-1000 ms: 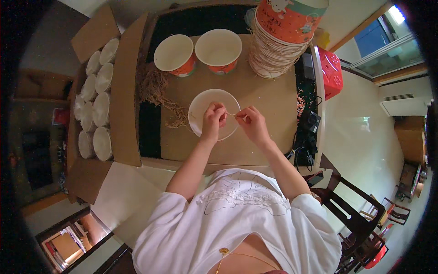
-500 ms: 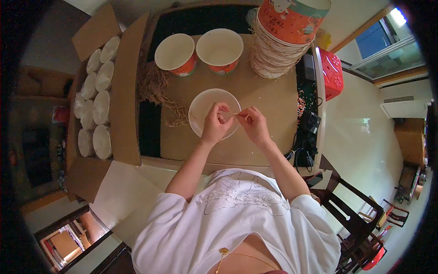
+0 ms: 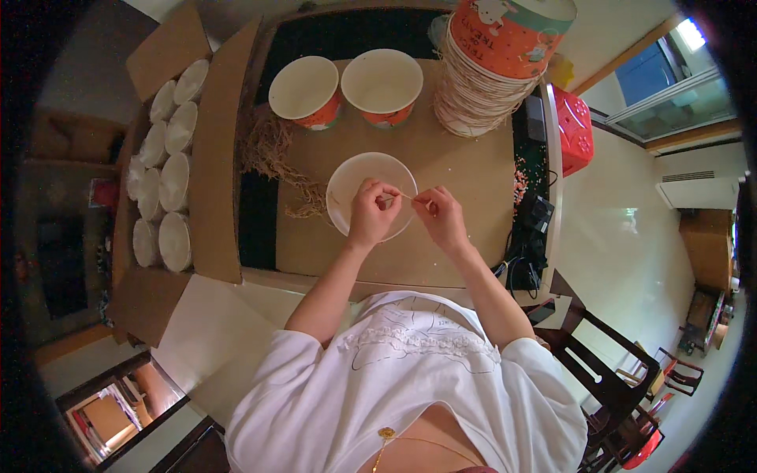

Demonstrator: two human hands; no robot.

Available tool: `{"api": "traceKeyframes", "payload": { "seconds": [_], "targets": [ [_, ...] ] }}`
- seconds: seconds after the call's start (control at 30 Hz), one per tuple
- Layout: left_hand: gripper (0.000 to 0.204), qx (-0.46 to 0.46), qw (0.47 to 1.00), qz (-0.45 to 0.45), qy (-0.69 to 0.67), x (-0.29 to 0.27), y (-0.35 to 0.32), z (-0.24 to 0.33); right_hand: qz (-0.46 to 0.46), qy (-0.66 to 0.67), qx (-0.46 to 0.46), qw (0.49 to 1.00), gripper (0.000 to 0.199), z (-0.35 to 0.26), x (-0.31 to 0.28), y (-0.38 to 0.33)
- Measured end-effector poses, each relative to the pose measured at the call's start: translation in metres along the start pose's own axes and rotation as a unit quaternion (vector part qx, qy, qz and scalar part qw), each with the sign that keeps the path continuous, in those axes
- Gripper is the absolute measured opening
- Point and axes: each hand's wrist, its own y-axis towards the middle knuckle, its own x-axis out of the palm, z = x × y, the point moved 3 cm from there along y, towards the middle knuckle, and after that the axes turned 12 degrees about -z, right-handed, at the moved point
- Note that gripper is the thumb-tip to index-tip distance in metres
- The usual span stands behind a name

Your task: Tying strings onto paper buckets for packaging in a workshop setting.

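Both my hands meet over a round white paper bucket (image 3: 345,175), seen from above, near the middle of the table. Between the fingertips of my left hand (image 3: 371,217) and my right hand (image 3: 441,219) runs a short, thin, pale string (image 3: 406,196). Each hand is closed in a pinch on an end of it. Whether the string is tied to the bucket cannot be made out. A tangle of brown twine (image 3: 270,150) lies left of the bucket and trails toward its rim.
Two orange-printed paper buckets (image 3: 304,88) stand behind. At the back right rises a tall bucket stack (image 3: 482,94) hung with twine handles. A cardboard box (image 3: 217,158) of white stacked cups borders the left. Black adapters and cables (image 3: 539,214) lie right, beside a red stool (image 3: 572,130).
My fingertips have drawn slightly apart, and more of the string shows between them. The buckets and twine tangle stay where they were.
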Motion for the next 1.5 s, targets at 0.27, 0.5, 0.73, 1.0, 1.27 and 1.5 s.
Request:
{"api": "traceKeyframes", "payload": {
  "seconds": [0.27,0.5,0.73,1.0,1.27,1.5],
  "targets": [
    [0.009,-0.008,0.999,-0.009,0.039,-0.002,-0.001,0.009,0.017,-0.010,-0.023,1.000,0.013,-0.008,-0.001,0.001],
    [0.009,-0.024,0.998,-0.031,0.049,-0.001,-0.001,0.013,0.037,0.010,-0.052,0.998,0.009,-0.008,0.000,0.002],
    [0.008,-0.016,0.998,-0.027,0.050,-0.003,-0.002,0.014,0.037,0.032,-0.049,0.998,0.010,-0.005,-0.003,-0.001],
    [0.012,-0.001,0.990,-0.020,0.139,-0.006,-0.004,0.024,0.013,-0.058,-0.016,0.998,0.013,-0.004,0.000,0.000],
    [0.014,0.072,0.963,0.014,0.259,-0.010,-0.007,0.033,0.018,-0.071,-0.031,0.997,0.011,-0.021,0.000,-0.001],
    [0.014,0.109,0.958,0.022,0.266,-0.012,-0.008,0.036,0.011,-0.109,-0.012,0.994,0.016,-0.009,0.002,0.001]
  ]
}}
